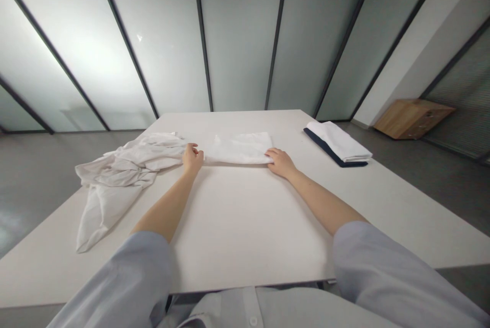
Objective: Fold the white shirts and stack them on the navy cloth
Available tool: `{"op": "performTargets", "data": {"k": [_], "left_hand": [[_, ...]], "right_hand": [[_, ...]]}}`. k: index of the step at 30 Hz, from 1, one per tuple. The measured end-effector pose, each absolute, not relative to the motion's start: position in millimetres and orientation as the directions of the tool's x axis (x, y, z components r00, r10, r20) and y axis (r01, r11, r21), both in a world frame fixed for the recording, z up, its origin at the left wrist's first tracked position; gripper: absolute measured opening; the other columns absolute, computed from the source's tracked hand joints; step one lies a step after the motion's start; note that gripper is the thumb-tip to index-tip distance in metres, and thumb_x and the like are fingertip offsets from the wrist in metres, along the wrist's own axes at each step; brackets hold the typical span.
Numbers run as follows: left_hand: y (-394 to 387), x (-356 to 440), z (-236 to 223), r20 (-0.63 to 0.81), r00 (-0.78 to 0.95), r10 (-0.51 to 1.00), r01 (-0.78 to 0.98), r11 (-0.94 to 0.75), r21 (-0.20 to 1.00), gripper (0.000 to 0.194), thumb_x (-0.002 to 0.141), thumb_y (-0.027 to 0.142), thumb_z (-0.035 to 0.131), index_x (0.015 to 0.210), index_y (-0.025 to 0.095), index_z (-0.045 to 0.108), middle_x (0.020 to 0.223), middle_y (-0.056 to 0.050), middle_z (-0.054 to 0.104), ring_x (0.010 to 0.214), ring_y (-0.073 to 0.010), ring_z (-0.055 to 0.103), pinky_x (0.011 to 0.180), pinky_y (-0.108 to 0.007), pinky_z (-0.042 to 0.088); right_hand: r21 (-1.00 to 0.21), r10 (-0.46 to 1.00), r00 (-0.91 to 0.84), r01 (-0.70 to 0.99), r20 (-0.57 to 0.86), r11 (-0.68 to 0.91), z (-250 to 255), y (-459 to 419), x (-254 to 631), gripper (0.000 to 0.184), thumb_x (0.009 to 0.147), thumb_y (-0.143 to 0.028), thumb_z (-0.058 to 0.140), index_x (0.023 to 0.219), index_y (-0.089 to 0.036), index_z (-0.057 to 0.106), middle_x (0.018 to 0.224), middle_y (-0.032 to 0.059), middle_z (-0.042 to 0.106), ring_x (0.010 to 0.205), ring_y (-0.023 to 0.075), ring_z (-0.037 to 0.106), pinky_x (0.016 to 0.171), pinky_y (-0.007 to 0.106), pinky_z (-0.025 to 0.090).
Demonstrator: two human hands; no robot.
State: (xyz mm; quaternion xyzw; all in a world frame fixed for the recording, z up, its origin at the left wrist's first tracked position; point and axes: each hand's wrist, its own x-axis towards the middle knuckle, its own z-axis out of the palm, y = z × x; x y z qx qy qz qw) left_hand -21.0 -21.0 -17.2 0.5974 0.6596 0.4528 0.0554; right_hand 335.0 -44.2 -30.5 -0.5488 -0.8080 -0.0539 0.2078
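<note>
Handling: a folded white cloth (239, 148) is lying flat on the white desk (245, 226), with both hands reaching its near corners.
Left grip: the left hand (192, 160) is curling just at the cloth's left end, its fingers (195, 151) drawing close to the thumb. It is touching the fabric there, but I cannot tell whether it is clamping it.
Right grip: the right hand (280, 163) is resting on the cloth's near right corner, its fingers (271, 153) lying together over the edge. I cannot tell whether it is pinching the fabric.
Left of the folded cloth: a crumpled white cloth (126, 174) is sprawling in loose folds and hanging toward the desk's edge, touching or nearly touching the left hand.
Right of the folded cloth: a neat white folded cloth (339, 141) is sitting on a dark navy cloth (325, 147), well apart from the right hand.
Beyond the folded cloth: frosted glass panels (237, 37) are standing in dark frames, and a low wooden cabinet (413, 118) is sitting on the grey floor (440, 185) off to the right.
Nearest the camera: light blue-grey sleeves (367, 266) are covering both forearms up to mid-arm.
</note>
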Motion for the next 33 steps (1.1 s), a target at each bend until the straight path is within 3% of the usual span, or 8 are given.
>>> {"op": "performTargets", "data": {"k": [3,6,12,15,20,24,30,33], "left_hand": [[-32.3,-14.6,-15.2,0.557,0.118,0.822,0.851,-0.373,0.37,0.058,0.068,0.028,0.056,0.125,0.015,0.052,0.126,-0.014,0.058,0.119,-0.0291,0.051,0.1,-0.042,0.04],[-42.5,0.2,-16.3,0.402,0.415,0.817,0.856,-0.5,0.133,0.062,0.069,0.028,0.058,0.13,0.018,0.052,0.142,-0.012,0.048,0.134,-0.0311,0.038,0.109,-0.045,0.031],[-44.3,11.6,-16.9,0.289,0.413,0.864,0.899,-0.437,0.023,0.051,0.077,0.013,0.048,0.127,0.019,0.057,0.128,-0.01,0.062,0.121,-0.0253,0.054,0.106,-0.04,0.035],[-41.7,7.1,-13.8,0.283,0.366,0.886,0.909,-0.406,0.096,0.052,0.073,0.014,0.053,0.125,0.019,0.059,0.123,-0.009,0.065,0.117,-0.0264,0.057,0.104,-0.038,0.038],[-38.4,-2.1,-10.7,0.284,0.123,0.951,0.797,-0.265,0.543,0.048,0.071,0.031,0.064,0.118,0.02,0.064,0.11,-0.006,0.071,0.103,-0.0259,0.064,0.091,-0.032,0.047],[-37.9,-7.8,-11.8,0.223,-0.006,0.975,0.648,-0.166,0.743,0.047,0.072,0.045,0.065,0.11,0.018,0.067,0.098,-0.004,0.072,0.092,-0.0248,0.065,0.082,-0.032,0.05],[-33.1,-18.4,-18.1,0.217,0.145,0.965,0.694,-0.255,0.673,0.063,0.061,0.027,0.069,0.123,0.018,0.063,0.108,-0.006,0.071,0.094,-0.0251,0.065,0.084,-0.032,0.05],[-29.9,-22.4,-19.4,0.217,0.161,0.963,0.736,-0.264,0.623,0.053,0.062,0.022,0.064,0.114,0.016,0.068,0.105,-0.008,0.072,0.095,-0.0271,0.066,0.086,-0.034,0.05]], "right_hand": [[-0.223,0.85,-0.325,0.869,0.415,0.441,-37.3,-40.4,339.3,0.046,0.07,-0.013,0.061,0.116,-0.019,0.062,0.13,0.0094,0.059,0.117,0.0252,0.055,0.1,0.037,0.043],[-0.308,0.864,-0.303,0.844,0.403,0.439,-40.9,-38.6,341.8,0.05,0.071,-0.012,0.059,0.12,-0.023,0.061,0.121,0.0054,0.066,0.11,0.0232,0.061,0.098,0.034,0.045],[-0.334,0.882,-0.277,0.848,0.381,0.411,-37.6,-38.1,343.0,0.058,0.069,-0.015,0.063,0.126,-0.02,0.06,0.128,0.0082,0.063,0.116,0.0244,0.059,0.102,0.034,0.043],[-0.339,0.872,-0.292,0.836,0.394,0.433,-35.5,-38.5,345.8,0.052,0.067,-0.019,0.066,0.12,-0.019,0.064,0.123,0.0095,0.066,0.113,0.0255,0.061,0.102,0.035,0.043],[-0.552,0.878,-0.205,0.71,0.433,0.438,-37.0,-36.0,353.6,0.055,0.072,-0.031,0.069,0.124,-0.021,0.06,0.115,0.0067,0.069,0.105,0.0235,0.063,0.094,0.038,0.047],[-0.662,0.908,-0.099,0.652,0.408,0.369,-40.0,-31.5,354.8,0.045,0.077,-0.041,0.066,0.116,-0.019,0.064,0.112,0.0069,0.069,0.099,0.0227,0.063,0.087,0.037,0.049],[-0.458,0.826,-0.326,0.71,0.46,0.535,-41.2,-30.3,349.1,0.038,0.064,-0.025,0.075,0.102,-0.02,0.072,0.12,0.0099,0.065,0.113,0.0263,0.059,0.102,0.041,0.042],[-0.511,0.849,-0.281,0.699,0.447,0.5,-41.8,-30.0,348.6,0.034,0.068,-0.024,0.071,0.102,-0.019,0.073,0.121,0.0105,0.066,0.116,0.0255,0.059,0.102,0.04,0.041]]}}
